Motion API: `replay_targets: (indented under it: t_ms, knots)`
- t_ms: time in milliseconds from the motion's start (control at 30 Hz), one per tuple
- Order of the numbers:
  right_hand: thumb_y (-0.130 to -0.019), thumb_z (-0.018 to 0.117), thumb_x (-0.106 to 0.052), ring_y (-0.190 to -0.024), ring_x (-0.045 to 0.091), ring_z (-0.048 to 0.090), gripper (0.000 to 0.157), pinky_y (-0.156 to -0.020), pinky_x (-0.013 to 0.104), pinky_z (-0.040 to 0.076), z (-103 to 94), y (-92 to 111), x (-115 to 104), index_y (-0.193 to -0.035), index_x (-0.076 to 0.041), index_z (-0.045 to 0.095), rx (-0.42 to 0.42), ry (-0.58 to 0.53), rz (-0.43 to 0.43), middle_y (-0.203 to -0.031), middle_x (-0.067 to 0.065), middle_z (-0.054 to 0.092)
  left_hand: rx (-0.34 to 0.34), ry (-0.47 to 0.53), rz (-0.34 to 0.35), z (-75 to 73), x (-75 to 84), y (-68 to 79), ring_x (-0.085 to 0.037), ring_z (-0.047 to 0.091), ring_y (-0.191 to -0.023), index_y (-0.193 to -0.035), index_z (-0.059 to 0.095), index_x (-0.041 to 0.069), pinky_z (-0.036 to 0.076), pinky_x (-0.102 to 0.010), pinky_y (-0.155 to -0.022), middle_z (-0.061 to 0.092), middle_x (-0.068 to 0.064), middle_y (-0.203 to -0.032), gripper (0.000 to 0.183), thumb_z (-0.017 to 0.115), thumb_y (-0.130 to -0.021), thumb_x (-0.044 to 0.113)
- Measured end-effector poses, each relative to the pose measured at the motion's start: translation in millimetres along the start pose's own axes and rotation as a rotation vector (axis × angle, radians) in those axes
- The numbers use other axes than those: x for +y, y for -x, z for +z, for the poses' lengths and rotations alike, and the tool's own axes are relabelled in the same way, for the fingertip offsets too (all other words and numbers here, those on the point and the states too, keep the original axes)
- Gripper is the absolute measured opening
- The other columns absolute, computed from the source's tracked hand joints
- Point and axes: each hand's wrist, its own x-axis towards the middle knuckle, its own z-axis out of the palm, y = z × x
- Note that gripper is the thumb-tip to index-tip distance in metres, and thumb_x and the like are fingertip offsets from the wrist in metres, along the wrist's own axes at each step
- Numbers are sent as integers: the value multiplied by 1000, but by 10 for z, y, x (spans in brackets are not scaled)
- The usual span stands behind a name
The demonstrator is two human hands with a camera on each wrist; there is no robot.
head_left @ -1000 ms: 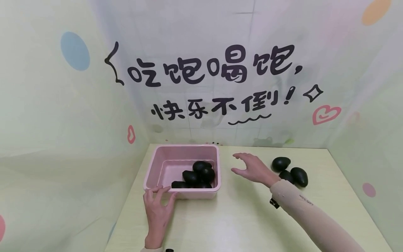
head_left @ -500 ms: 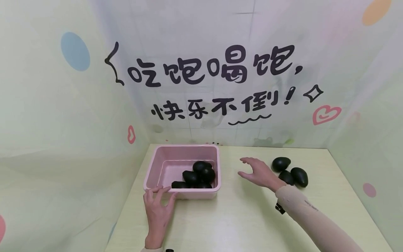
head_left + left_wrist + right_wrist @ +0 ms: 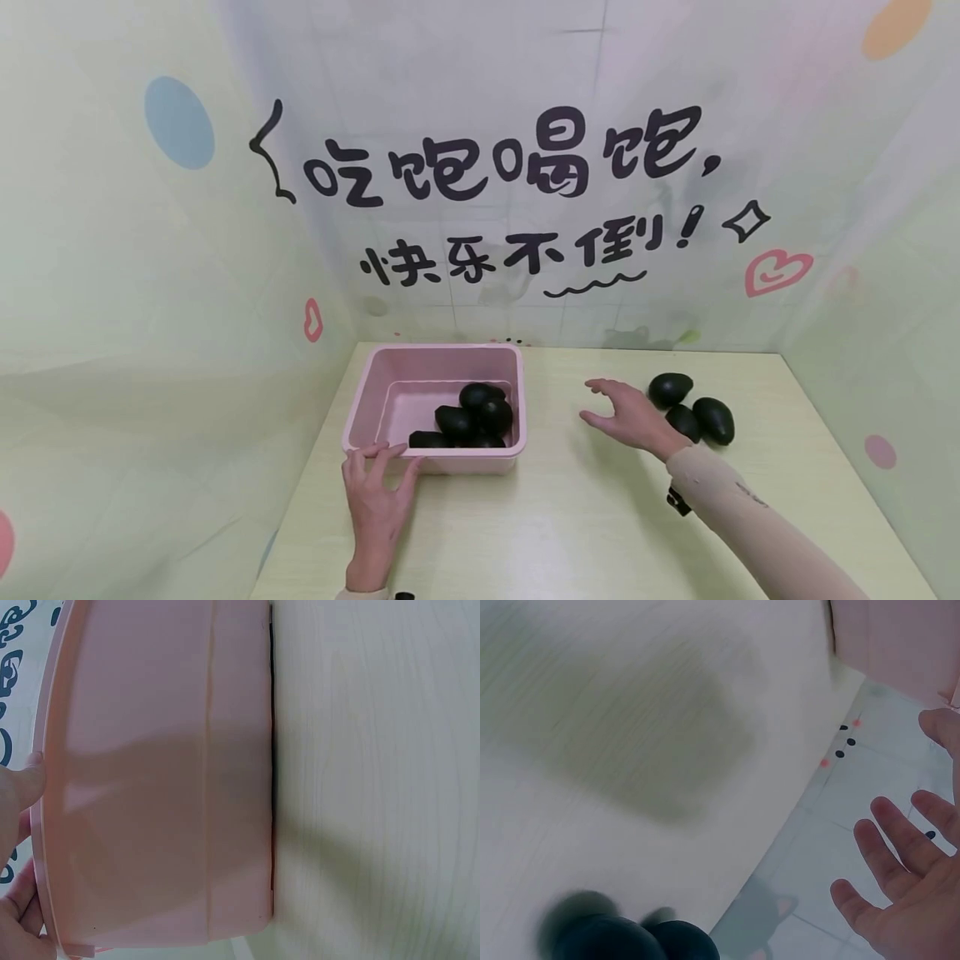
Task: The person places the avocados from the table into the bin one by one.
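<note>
Drawing nearer the black avocados than before: right hand.

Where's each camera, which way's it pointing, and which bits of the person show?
Head: on the head, facing forward and down at a pink box-shaped plastic tub, black egg-shaped objects and a pale wood-grain table; left grip, right grip and beige fabric sleeves show.
Left wrist: on that wrist, facing the tub's outer side; left grip shows at image left.
Right wrist: on that wrist, facing across the table; right grip shows at lower right.
Shared: head and right wrist both show tub, black objects and right grip.
</note>
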Motion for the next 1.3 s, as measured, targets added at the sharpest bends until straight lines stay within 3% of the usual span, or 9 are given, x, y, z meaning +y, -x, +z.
replay_targets:
  t_ms: [433,900,1200,1300]
  knots:
    - [-101,73,-34,-127,42,66,56,-106,58,52,19,79,232,-143,0,62,12,73,44,-141,20,68,16,-5,19,2,-9,4,-43,52,-102,-98,78,5,39,-50,-92,63,-24,-108,33,96,-71,11]
    - [-100,72,-35,-138,48,56,60,-112,63,46,42,183,360,-146,1,59,31,45,95,-147,26,62,8,-5,8,-2,0,6,-44,53,-103,-98,78,5,39,-50,-91,64,-24,-109,32,96,-72,11]
    - [-102,69,-38,-120,48,67,64,-92,62,57,-46,283,414,-150,2,53,111,81,216,-149,32,56,-2,-9,-2,-10,4,4,-44,52,-104,-98,77,5,40,-53,-93,63,-24,-109,33,96,-72,11]
    - [-103,67,-39,-124,50,64,66,-94,64,55,-85,298,441,-152,2,51,111,76,241,-150,33,55,1,-9,2,-10,4,2,-44,53,-104,-98,77,5,40,-52,-92,63,-23,-109,32,96,-72,12]
